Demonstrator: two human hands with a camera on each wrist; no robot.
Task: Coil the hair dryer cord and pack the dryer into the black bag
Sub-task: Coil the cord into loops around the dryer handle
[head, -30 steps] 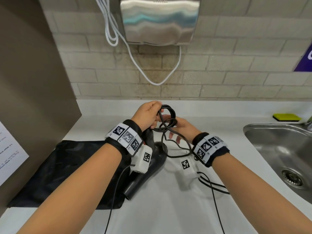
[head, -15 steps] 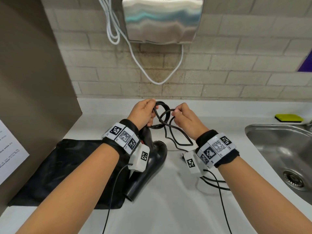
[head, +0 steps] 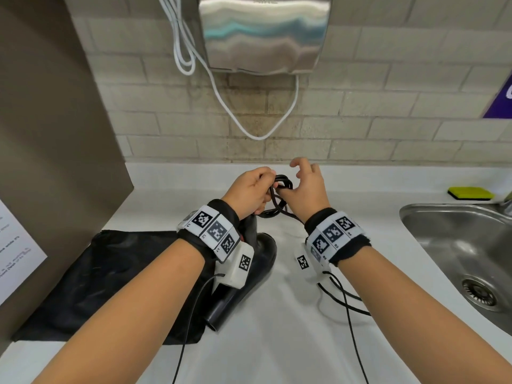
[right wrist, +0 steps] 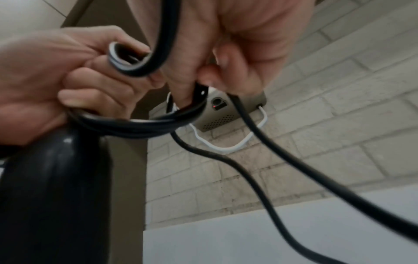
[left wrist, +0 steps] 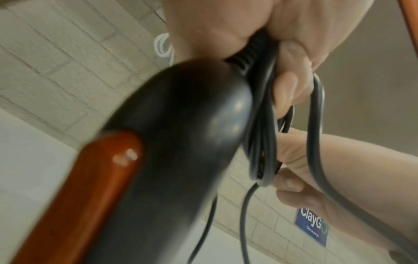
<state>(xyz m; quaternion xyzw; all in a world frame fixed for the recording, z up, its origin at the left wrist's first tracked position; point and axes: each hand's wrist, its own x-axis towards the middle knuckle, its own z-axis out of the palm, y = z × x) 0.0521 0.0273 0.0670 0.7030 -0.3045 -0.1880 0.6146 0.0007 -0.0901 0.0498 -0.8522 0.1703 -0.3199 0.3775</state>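
The black hair dryer [head: 261, 252] stands handle-up on the white counter, nozzle toward me, its lower part resting on the black bag [head: 97, 278]. My left hand [head: 248, 191] grips the top of the handle [left wrist: 181, 142] together with several coiled loops of black cord [head: 281, 184]; its fingers [left wrist: 289, 89] curl round the loops [left wrist: 262, 135]. My right hand [head: 306, 187] is right beside it, thumb and a finger pinching a cord strand [right wrist: 200, 90] at the coil [right wrist: 135, 125], other fingers lifted. Loose cord [right wrist: 248, 178] trails down to the counter.
A steel sink [head: 457, 245] lies to the right with a yellow sponge [head: 471, 193] behind it. A wall hand dryer [head: 263, 31] with a white cable [head: 257, 135] hangs above. A brown partition [head: 55, 134] bounds the left side. Thin camera cables [head: 352, 328] run over the counter.
My right hand rose from beneath the coil, carried a new loop of cord up and left, and now meets the coil held by my left hand. The dryer stayed put.
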